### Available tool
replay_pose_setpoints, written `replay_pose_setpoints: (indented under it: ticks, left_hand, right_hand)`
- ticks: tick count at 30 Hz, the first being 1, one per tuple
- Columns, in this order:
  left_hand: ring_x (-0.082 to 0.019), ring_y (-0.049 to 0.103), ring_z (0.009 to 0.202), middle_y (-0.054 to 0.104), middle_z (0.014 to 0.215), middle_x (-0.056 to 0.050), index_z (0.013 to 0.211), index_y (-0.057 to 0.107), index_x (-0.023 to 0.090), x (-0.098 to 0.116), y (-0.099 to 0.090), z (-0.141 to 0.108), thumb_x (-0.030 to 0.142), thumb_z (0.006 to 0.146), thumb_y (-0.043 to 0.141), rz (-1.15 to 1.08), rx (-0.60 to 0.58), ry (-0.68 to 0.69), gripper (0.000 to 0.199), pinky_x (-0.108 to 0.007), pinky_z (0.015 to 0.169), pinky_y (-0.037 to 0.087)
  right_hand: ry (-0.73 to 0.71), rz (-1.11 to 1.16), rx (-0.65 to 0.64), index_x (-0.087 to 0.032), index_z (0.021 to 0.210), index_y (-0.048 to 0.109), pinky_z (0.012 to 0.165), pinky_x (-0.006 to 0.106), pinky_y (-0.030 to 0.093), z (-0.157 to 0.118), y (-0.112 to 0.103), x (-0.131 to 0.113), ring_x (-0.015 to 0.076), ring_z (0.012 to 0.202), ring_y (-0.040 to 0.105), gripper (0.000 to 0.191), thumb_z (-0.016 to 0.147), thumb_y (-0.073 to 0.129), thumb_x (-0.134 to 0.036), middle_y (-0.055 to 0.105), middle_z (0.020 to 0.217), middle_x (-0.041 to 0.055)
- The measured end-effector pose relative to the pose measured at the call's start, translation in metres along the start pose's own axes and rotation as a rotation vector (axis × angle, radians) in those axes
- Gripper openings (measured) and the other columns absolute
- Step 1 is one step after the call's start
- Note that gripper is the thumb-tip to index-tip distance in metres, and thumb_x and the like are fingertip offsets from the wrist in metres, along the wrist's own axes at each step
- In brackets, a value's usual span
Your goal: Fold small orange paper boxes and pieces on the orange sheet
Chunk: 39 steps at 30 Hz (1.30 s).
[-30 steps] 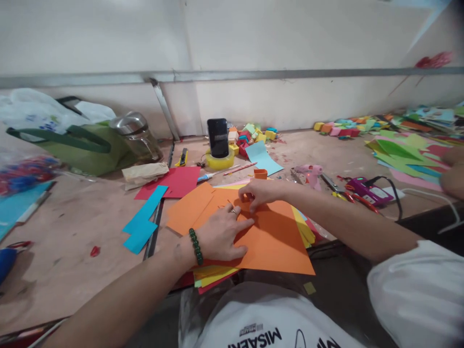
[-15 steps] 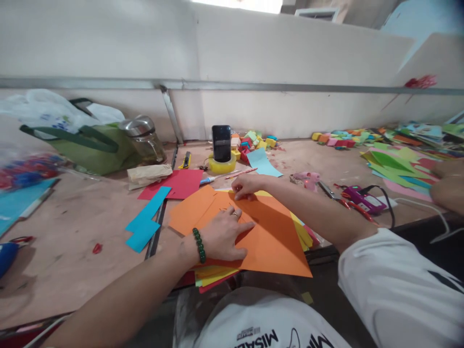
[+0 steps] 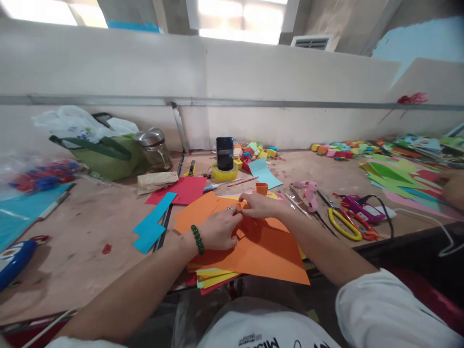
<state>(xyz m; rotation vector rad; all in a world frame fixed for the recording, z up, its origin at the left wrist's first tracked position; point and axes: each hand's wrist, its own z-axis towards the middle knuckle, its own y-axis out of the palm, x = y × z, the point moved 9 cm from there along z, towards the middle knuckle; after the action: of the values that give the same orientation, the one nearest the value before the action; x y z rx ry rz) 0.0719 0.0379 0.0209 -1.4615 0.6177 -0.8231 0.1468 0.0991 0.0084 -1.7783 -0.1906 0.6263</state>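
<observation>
My left hand (image 3: pixel 221 229), below a green bead bracelet (image 3: pixel 197 239), has its fingers curled and closed at a piece of orange paper (image 3: pixel 243 206). My right hand (image 3: pixel 259 206) meets it from the other side, thumb and fingers pinched on the same paper; the fingertips partly hide it. Both hands are over a large orange sheet (image 3: pixel 271 253), which lies on a stack of yellow, green and red sheets (image 3: pixel 216 278) at the table's front edge. Just behind my right hand stands a small folded orange paper piece (image 3: pixel 261 188).
Blue strips (image 3: pixel 149 237) and a red sheet (image 3: pixel 188 190) lie to the left. A phone (image 3: pixel 224 153) leans upright on a tape roll (image 3: pixel 224 174). On the right are a pink glue gun (image 3: pixel 308 193), yellow-handled scissors (image 3: pixel 344 224) and a purple device (image 3: pixel 362 209). Another person's hand (image 3: pixel 454 188) shows far right.
My left hand has gone from spread flat on the orange sheet to curled fingers. My right hand has come down beside it, uncovering the small folded orange piece. The view has tilted up.
</observation>
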Motion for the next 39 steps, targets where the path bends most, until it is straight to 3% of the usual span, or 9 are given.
replay_pose_setpoints:
  ticks: [7, 12, 14, 17, 21, 25, 29, 35, 39]
  left_hand:
    - [-0.022, 0.059, 0.084, 0.062, 0.090, -0.010, 0.080, 0.063, 0.017, -0.008, 0.001, 0.004, 0.011, 0.078, 0.049, 0.048, 0.084, 0.028, 0.015, -0.033, 0.073, 0.048]
    - [-0.025, 0.056, 0.100, 0.059, 0.108, -0.010, 0.113, 0.059, 0.020, -0.049, -0.029, -0.008, 0.016, 0.076, 0.058, -0.356, 0.600, -0.243, 0.038, -0.037, 0.082, 0.048]
    - [-0.023, 0.057, 0.096, 0.059, 0.105, -0.008, 0.129, 0.049, 0.019, -0.073, -0.023, -0.013, 0.027, 0.074, 0.067, -0.652, 0.692, -0.394, 0.058, -0.035, 0.079, 0.048]
    - [-0.015, 0.056, 0.069, 0.058, 0.078, 0.000, 0.137, 0.040, 0.015, -0.089, 0.002, -0.011, 0.040, 0.068, 0.075, -1.093, 0.592, -0.582, 0.081, -0.026, 0.062, 0.045]
    - [-0.012, 0.053, 0.058, 0.058, 0.063, 0.001, 0.103, 0.064, 0.012, -0.074, 0.010, -0.002, 0.047, 0.068, 0.072, -1.387, 0.437, -0.509, 0.050, -0.023, 0.055, 0.042]
    - [-0.011, 0.049, 0.051, 0.058, 0.056, -0.002, 0.059, 0.061, 0.013, -0.065, 0.010, 0.001, 0.048, 0.071, 0.065, -1.263, 0.362, -0.468, 0.037, -0.023, 0.050, 0.038]
    - [-0.011, 0.044, 0.050, 0.052, 0.050, 0.000, 0.051, 0.052, 0.017, -0.071, 0.004, -0.004, 0.045, 0.075, 0.055, -1.080, 0.457, -0.500, 0.037, -0.023, 0.048, 0.034]
    - [-0.010, 0.033, 0.045, 0.034, 0.046, 0.005, 0.047, 0.036, 0.021, -0.081, 0.001, -0.009, 0.036, 0.071, 0.055, -1.186, 0.546, -0.566, 0.034, -0.024, 0.045, 0.028]
    - [-0.011, 0.039, 0.046, 0.039, 0.048, 0.004, 0.050, 0.038, 0.022, -0.084, 0.003, -0.007, 0.036, 0.068, 0.054, -1.302, 0.554, -0.585, 0.028, -0.024, 0.046, 0.033]
  right_hand:
    - [-0.028, 0.220, 0.080, -0.013, 0.125, 0.048, 0.058, 0.022, 0.038, -0.007, 0.004, -0.006, 0.0161, 0.070, 0.060, 0.051, 0.075, 0.054, -0.007, 0.067, 0.079, 0.0034]
    - [-0.103, 0.593, 0.317, -0.016, 0.117, 0.048, 0.056, 0.021, 0.039, 0.002, -0.015, 0.012, 0.0113, 0.059, 0.052, 0.042, 0.076, 0.055, -0.012, 0.054, 0.066, -0.0054]
    - [-0.198, 0.660, 0.426, -0.018, 0.118, 0.048, 0.058, 0.022, 0.040, -0.002, -0.027, 0.009, 0.0110, 0.060, 0.050, 0.041, 0.078, 0.057, -0.019, 0.051, 0.068, -0.0055]
    - [-0.325, 0.692, 0.521, -0.019, 0.115, 0.049, 0.058, 0.023, 0.040, -0.010, -0.036, -0.001, 0.0106, 0.061, 0.048, 0.036, 0.080, 0.057, -0.024, 0.048, 0.069, -0.0052]
    - [-0.367, 0.699, 0.628, -0.020, 0.093, 0.052, 0.059, 0.024, 0.041, -0.014, -0.039, -0.004, 0.0108, 0.062, 0.048, 0.013, 0.084, 0.054, -0.029, 0.050, 0.071, -0.0025]
    - [-0.351, 0.496, 0.644, -0.019, 0.079, 0.052, 0.063, 0.027, 0.043, -0.019, -0.039, -0.014, 0.0132, 0.066, 0.051, 0.020, 0.083, 0.058, -0.038, 0.057, 0.075, 0.0013]
    - [-0.263, 0.386, 0.558, -0.019, 0.091, 0.055, 0.070, 0.032, 0.047, -0.018, -0.030, -0.017, 0.0170, 0.072, 0.057, 0.026, 0.077, 0.066, -0.038, 0.062, 0.082, 0.0036]
    - [-0.299, 0.972, 0.443, -0.020, 0.097, 0.051, 0.068, 0.030, 0.052, -0.005, -0.024, 0.001, 0.0159, 0.075, 0.064, 0.023, 0.080, 0.060, -0.033, 0.064, 0.088, 0.0028]
    - [-0.315, 1.264, 0.311, -0.022, 0.101, 0.049, 0.067, 0.030, 0.054, 0.000, -0.023, 0.004, 0.0166, 0.073, 0.067, 0.032, 0.075, 0.067, -0.031, 0.066, 0.078, -0.0014]
